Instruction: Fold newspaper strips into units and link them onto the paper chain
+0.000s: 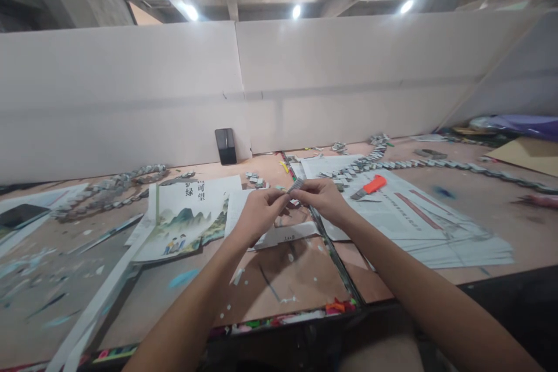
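Observation:
My left hand point(261, 209) and my right hand point(325, 200) meet over the middle of the table, fingertips pinched together. Between them is a small folded paper strip point(296, 185), greyish and printed; my fingers cover part of it. Just beyond the hands lie several small folded paper pieces point(255, 179). To the right of my right hand, an orange utility knife point(374, 185) rests on stacked newspaper sheets point(410, 215). A chain of folded paper point(414, 164) runs across those sheets toward the right edge. Below my hands lies a cut paper strip point(288, 235).
A black phone point(225, 146) leans upright against the white partition point(131, 87). Left of my hands are a printed sheet with mountains point(187, 221), a second paper chain point(117, 186), a long thin blade-like tool point(107, 233) and a dark phone point(21, 216). A gap point(335, 256) divides the tabletops.

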Available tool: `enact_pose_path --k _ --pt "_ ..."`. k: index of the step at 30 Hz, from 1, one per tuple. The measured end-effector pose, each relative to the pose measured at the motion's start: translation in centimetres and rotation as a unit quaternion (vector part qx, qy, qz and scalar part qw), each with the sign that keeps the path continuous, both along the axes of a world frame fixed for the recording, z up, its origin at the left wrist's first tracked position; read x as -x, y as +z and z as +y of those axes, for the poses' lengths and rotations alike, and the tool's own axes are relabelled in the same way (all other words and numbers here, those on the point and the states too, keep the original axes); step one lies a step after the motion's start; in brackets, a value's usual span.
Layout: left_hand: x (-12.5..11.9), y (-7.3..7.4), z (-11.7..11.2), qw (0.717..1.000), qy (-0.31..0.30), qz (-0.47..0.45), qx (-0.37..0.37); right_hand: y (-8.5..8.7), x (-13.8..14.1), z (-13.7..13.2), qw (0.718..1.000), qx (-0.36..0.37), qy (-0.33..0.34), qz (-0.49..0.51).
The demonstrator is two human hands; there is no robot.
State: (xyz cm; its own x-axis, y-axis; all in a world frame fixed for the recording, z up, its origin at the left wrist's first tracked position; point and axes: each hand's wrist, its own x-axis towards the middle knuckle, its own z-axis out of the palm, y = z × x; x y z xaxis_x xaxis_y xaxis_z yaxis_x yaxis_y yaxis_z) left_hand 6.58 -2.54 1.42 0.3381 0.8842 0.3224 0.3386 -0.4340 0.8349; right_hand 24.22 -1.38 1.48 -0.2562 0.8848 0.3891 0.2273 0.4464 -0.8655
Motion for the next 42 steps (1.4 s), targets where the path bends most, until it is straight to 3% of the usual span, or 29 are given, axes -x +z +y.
enact_pose_path --k 11,17,21,24,28,32,38,42 --pt "0.5 0.2 0.2 0.998 0.009 0.066 0.002 0.3 0.1 0.0 0.999 -0.019 -0.049 0.004" --pt "1.6 -0.5 1.2 0.997 0.041 0.07 -0.011 0.4 -3.5 2.3 0.977 -0.02 -0.135 0.166" --pt "1.3 -0.7 1.5 0.999 0.046 0.024 -0.015 0.0 -2.3 1.7 0.998 0.023 -0.028 0.049" --pt "0.7 -0.4 1.0 1.0 0.024 0.018 -0.004 -0.2 0.0 0.5 0.999 0.0 0.035 0.016" --pt "0.2 0.0 0.3 1.0 0.008 0.026 0.013 -0.2 1.0 -0.1 0.999 -0.031 0.0 0.016" --pt "0.5 0.2 0.4 0.999 0.005 0.047 0.005 -0.1 -0.1 0.6 0.999 -0.03 -0.006 0.015" --pt "2.5 -0.7 2.1 0.991 0.026 0.124 -0.052 0.0 -2.8 2.5 0.985 -0.025 -0.15 0.078" --pt "3.2 -1.3 3.1 0.983 0.048 0.165 -0.066 -0.3 -3.1 3.1 0.98 -0.016 -0.172 0.099"
